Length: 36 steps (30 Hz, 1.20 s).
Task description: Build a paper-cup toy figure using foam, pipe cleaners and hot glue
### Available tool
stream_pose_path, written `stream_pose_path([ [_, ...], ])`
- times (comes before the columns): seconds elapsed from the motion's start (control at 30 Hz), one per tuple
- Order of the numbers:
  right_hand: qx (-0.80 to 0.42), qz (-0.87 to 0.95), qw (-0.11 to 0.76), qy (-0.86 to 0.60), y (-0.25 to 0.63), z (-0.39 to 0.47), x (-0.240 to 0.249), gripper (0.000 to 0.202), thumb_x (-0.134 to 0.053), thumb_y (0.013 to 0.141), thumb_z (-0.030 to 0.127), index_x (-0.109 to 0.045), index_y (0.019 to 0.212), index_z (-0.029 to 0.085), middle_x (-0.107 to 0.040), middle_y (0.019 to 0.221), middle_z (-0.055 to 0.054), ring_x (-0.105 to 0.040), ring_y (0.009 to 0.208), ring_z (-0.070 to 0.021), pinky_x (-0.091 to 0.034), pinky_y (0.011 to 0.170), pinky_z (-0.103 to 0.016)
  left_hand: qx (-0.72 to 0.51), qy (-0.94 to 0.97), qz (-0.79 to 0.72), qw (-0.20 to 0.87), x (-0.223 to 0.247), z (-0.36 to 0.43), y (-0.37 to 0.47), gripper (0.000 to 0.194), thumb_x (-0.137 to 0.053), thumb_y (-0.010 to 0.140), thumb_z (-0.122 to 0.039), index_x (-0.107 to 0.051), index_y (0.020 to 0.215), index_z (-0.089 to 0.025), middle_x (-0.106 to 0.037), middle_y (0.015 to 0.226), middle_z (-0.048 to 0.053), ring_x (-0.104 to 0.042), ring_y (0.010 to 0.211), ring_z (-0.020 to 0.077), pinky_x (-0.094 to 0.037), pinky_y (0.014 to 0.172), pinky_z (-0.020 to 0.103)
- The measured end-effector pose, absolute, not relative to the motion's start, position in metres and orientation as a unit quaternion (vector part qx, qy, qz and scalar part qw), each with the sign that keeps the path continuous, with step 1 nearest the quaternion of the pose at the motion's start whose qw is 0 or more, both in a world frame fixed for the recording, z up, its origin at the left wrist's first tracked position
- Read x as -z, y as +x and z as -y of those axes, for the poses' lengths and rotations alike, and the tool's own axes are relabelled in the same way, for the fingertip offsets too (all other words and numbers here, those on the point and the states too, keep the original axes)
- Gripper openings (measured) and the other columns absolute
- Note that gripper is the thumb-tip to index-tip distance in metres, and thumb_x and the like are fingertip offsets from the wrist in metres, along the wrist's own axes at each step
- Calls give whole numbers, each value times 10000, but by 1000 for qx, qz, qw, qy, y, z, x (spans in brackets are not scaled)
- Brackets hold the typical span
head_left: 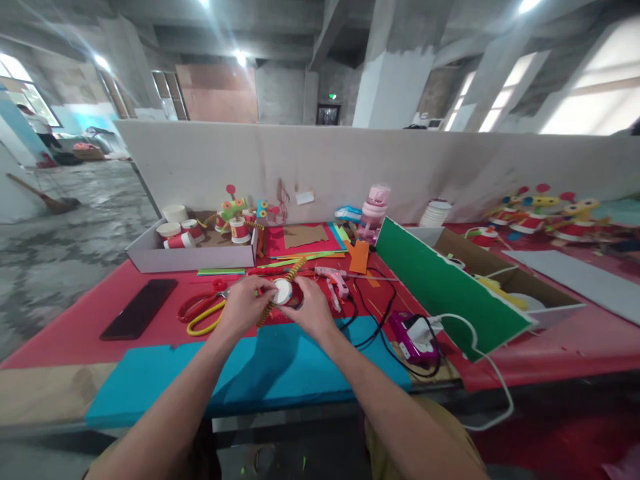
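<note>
Between my two hands is a small paper cup [283,291], its round white end facing me; most of its side is hidden by fingers. My left hand [249,301] pinches it from the left, and my right hand [313,308] closes on its right side. A yellow-brown zigzag paper strip [297,268] sticks out above the cup, and another piece shows below it. Left of my left hand lie scissors [203,315] with red and yellow handles. Just beyond my right hand rests a pink glue gun [335,280].
A black phone [140,310] lies left. Behind it, a white box [195,260] holds cups and finished figures. A blue foam-like sheet [150,377] covers the front edge. At right stand a purple power strip [417,339] with loose cables and a green-sided box [445,287].
</note>
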State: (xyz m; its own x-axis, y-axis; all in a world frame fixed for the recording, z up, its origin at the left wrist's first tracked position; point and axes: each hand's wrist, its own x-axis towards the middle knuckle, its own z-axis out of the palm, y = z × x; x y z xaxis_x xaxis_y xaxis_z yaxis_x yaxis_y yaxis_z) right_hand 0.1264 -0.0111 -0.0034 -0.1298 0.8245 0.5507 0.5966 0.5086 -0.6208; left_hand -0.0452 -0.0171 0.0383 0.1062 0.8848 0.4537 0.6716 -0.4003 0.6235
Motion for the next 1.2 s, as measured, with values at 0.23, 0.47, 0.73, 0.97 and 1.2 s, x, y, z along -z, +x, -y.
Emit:
stream_pose_path([
  [0.23, -53, 743, 451, -491, 121, 16, 4, 461, -770, 673, 307, -572, 1070, 180, -580, 1102, -115, -524, 1086, -300, -475, 932, -456, -399, 698, -576, 149, -40, 20, -41, 142, -609, 744, -277, -730, 746, -204, -713, 759, 7, -631, 717, 162, -437, 688, 258],
  [0.47, 15, 745, 456, -487, 118, 17, 15, 501, -743, 725, 348, -564, 1153, 159, -571, 1164, -153, -490, 1162, -327, -442, 1002, -506, -376, 696, -586, 175, -42, 22, -40, 153, -571, 719, -275, -696, 709, -189, -676, 641, -12, -590, 595, 141, -415, 594, 243],
  [0.73, 31, 755, 435, -490, 118, 13, 21, 557, -744, 731, 369, -563, 1209, 148, -603, 1148, -159, -477, 1204, -349, -374, 1061, -553, -389, 697, -566, 204, -36, 19, -42, 100, -567, 668, -234, -648, 686, -179, -638, 624, -22, -575, 591, 129, -428, 572, 222],
  [0.97, -17, 747, 442, -496, 118, 11, 19, 498, -735, 727, 369, -572, 1152, 166, -621, 1124, -152, -500, 1169, -342, -372, 1050, -551, -407, 709, -546, 185, -34, 21, -42, 93, -571, 689, -227, -649, 680, -179, -632, 605, -22, -561, 565, 121, -420, 550, 217],
  [1.2, -63, 723, 474, -499, 117, 12, 11, 418, -754, 686, 375, -592, 1012, 169, -618, 1002, -120, -536, 1053, -307, -469, 923, -469, -422, 719, -532, 148, -32, 22, -40, 81, -578, 721, -214, -651, 705, -183, -655, 679, -9, -584, 633, 130, -442, 606, 225],
])
